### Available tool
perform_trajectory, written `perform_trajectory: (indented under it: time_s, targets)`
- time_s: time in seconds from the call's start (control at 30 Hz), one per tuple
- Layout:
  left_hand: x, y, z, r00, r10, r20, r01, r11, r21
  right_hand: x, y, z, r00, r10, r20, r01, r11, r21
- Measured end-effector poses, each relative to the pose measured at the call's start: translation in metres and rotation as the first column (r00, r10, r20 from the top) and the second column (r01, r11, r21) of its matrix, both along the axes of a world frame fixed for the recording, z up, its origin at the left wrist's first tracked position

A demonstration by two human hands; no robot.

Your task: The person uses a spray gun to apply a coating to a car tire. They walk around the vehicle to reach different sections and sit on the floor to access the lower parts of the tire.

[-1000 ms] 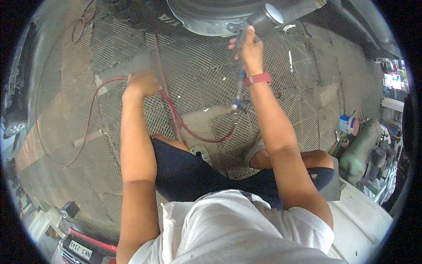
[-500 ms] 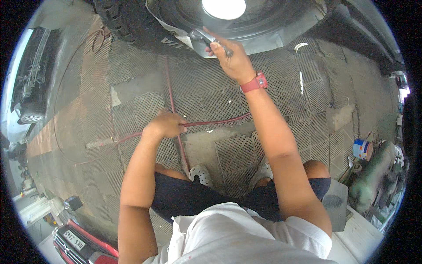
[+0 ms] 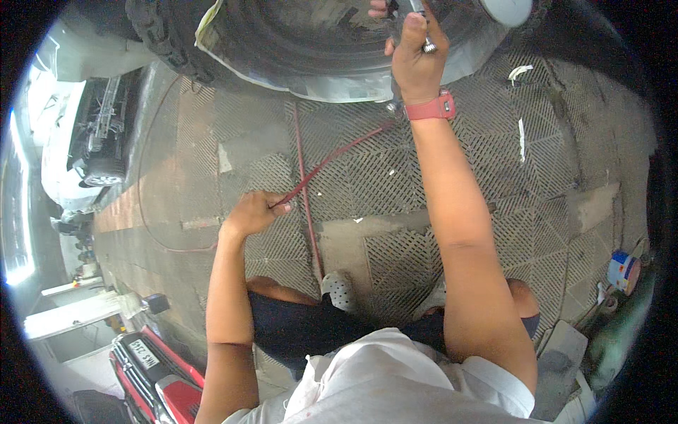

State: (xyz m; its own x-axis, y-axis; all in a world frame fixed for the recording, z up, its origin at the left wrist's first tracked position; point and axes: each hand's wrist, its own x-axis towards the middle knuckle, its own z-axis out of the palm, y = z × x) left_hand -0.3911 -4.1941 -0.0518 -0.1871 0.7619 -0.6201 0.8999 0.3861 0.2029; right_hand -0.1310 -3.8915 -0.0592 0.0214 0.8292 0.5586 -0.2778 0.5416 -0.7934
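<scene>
My right hand (image 3: 421, 60), with a red watch on its wrist, is closed around a metal spray gun (image 3: 429, 46) in front of a large wheel (image 3: 311, 49). Much of the gun is hidden by my fingers. Behind the wrist hangs a metal fitting, where the red hose (image 3: 339, 152) comes up. Lower on the left, my left hand (image 3: 256, 213) grips that hose, holding a length of it off the floor. Pale masking sheet (image 3: 332, 90) lines the wheel's lower edge, between rim and knobbly tyre (image 3: 166, 49).
Another red hose length (image 3: 304, 177) crosses the patterned floor mats (image 3: 395, 254) near my shoe (image 3: 340, 291). White scraps (image 3: 522, 140) lie at the right. A blue-and-white can (image 3: 623, 271) stands by a green tank (image 3: 621, 339). Cars (image 3: 159, 367) are parked at the left.
My right hand has moved up and to the right along the wheel with the spray gun. The hose between my hands now slants upward. The whole view has shifted.
</scene>
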Motion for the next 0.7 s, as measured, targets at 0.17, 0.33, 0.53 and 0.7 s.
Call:
perform_trajectory:
  time_s: [0.17,0.33,0.53,0.7]
  targets:
    - [0.020,0.015,0.003,0.997,-0.054,0.050,0.061,0.989,-0.137,-0.008,0.013,-0.009,0.998,0.041,0.042,-0.050,0.972,0.230]
    - [0.029,0.023,-0.027,0.975,-0.081,0.208,0.121,0.975,-0.186,-0.021,0.001,-0.025,0.941,0.220,0.258,-0.269,0.947,0.177]
    - [0.025,0.020,-0.034,0.950,-0.173,0.259,0.220,0.962,-0.164,-0.038,-0.004,-0.029,0.949,0.205,0.240,-0.254,0.947,0.196]
    - [-0.013,0.004,-0.013,0.983,0.007,0.181,0.014,0.993,-0.118,-0.029,0.000,0.005,0.991,0.132,0.036,-0.136,0.980,0.148]
